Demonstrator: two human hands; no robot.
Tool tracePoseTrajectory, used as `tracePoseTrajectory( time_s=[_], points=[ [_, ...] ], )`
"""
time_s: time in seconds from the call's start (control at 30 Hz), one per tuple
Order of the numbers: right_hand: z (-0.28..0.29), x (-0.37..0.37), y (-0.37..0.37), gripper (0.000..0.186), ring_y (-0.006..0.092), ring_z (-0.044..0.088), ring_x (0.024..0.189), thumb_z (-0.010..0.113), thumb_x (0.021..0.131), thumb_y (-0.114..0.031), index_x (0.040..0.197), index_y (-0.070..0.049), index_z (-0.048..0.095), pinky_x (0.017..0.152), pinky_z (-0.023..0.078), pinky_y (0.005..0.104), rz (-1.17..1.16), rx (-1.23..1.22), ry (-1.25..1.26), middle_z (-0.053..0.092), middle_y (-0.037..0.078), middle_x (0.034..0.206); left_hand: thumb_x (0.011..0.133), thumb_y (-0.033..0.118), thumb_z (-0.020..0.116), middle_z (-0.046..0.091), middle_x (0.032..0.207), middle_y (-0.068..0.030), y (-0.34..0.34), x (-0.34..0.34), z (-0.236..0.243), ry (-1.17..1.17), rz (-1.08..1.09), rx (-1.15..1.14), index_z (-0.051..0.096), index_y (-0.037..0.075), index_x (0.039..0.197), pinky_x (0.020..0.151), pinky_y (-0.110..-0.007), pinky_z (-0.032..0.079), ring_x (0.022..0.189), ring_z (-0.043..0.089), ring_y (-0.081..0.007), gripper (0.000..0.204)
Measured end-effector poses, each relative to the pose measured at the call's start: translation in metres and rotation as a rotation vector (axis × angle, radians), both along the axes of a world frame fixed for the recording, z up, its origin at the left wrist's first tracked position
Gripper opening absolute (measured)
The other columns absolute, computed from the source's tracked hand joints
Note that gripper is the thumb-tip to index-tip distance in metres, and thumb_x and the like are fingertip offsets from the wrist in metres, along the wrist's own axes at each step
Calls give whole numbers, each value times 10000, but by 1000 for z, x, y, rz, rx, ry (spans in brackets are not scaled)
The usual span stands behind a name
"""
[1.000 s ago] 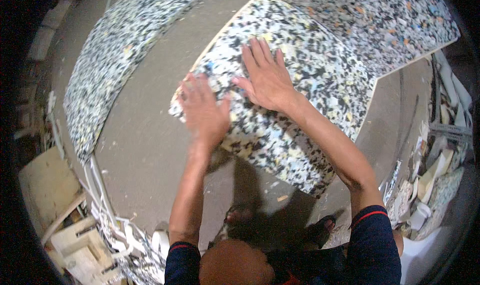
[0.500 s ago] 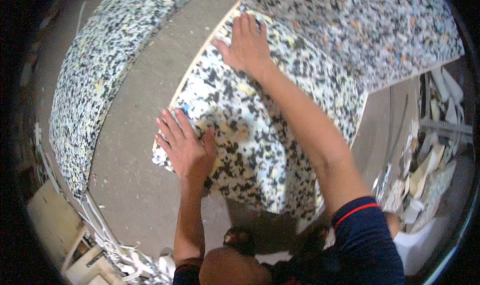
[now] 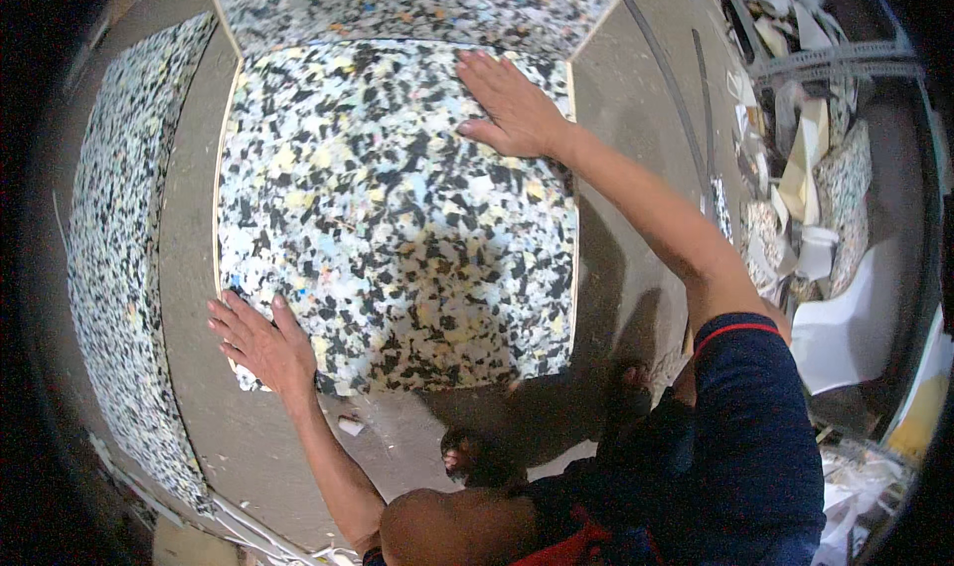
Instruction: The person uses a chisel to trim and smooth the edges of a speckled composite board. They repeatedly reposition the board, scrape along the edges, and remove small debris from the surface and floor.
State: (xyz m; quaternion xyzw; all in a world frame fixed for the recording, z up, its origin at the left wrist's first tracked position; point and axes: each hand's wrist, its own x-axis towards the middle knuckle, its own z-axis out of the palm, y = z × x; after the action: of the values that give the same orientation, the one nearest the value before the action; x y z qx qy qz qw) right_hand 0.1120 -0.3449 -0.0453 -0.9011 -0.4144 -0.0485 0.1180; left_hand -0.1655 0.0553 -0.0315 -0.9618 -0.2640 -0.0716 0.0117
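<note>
A sheet of speckled foam (image 3: 378,208) in white, black and pale yellow lies in front of me, with a thin light edge along its left and right sides. My left hand (image 3: 268,345) rests on its near left corner, fingers spread. Toward the far right corner, my right hand (image 3: 512,104) lies flat on the surface with the thumb apart. Neither hand grips anything. Beyond the far edge, a greyer speckled foam panel (image 3: 417,11) rises at an angle, also edged in a light strip.
Another long speckled foam sheet (image 3: 119,258) lies on the floor at left. Foam and plastic scraps (image 3: 805,168) are piled at right, beside a white curved piece (image 3: 845,318). Dark strips (image 3: 661,59) lie on the brown floor. My feet are at the near edge.
The view has turned, so the foam sheet now sits squarer before me. My left hand has slid to the near left corner; my right hand is now by the far right side.
</note>
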Motion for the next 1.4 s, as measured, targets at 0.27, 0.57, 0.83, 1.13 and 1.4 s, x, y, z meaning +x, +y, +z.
tracePoseTrajectory(
  time_s=[0.27, 0.57, 0.83, 1.13, 1.4],
  points=[
    [9, -7, -29, 924, 415, 190, 1558, 418, 994, -693, 1591, 1, 294, 1251, 177, 549, -228, -99, 47, 220, 244, 1676, 1059, 605, 331, 124, 1707, -222, 4, 3, -4, 34, 31, -25, 210, 51, 1638, 1249, -602, 92, 1575, 84, -431, 810],
    [28, -115, -53, 957, 436, 188, 1550, 359, 989, -740, 1571, 18, 321, 1257, 125, 581, -258, -204, 29, 259, 271, 1648, 1059, 561, 396, 164, 1673, -296, -36, 13, 33, 103, 31, 109, 173, -20, 1620, 1234, -635, 112, 1551, 102, -501, 838],
    [173, -244, -231, 787, 418, 421, 1434, 556, 974, -605, 1438, 27, 495, 1184, 325, 557, -161, -527, 334, 459, 251, 1533, 1020, 485, 522, 242, 1679, -206, -272, -38, 40, 150, -893, -215, 323, 61, 1602, 1220, -654, 147, 1557, 187, -415, 746],
    [114, -392, -338, 577, 466, 600, 1194, 642, 980, -411, 1341, 35, 580, 1028, 479, 502, -999, -160, 490, 628, 298, 1273, 1049, 566, 409, 194, 1672, -278, -292, 52, 35, 127, -1048, -289, 273, -87, 1570, 1228, -632, 132, 1554, 158, -457, 847],
    [30, -449, -372, 580, 476, 636, 1106, 690, 938, -379, 1325, 33, 561, 933, 509, 535, -1224, -133, 613, 641, 287, 1237, 988, 688, 437, 127, 1689, -277, -322, 74, 21, 224, -961, -81, 187, -76, 1598, 1231, -637, 114, 1569, 92, -454, 1009]
  ],
)
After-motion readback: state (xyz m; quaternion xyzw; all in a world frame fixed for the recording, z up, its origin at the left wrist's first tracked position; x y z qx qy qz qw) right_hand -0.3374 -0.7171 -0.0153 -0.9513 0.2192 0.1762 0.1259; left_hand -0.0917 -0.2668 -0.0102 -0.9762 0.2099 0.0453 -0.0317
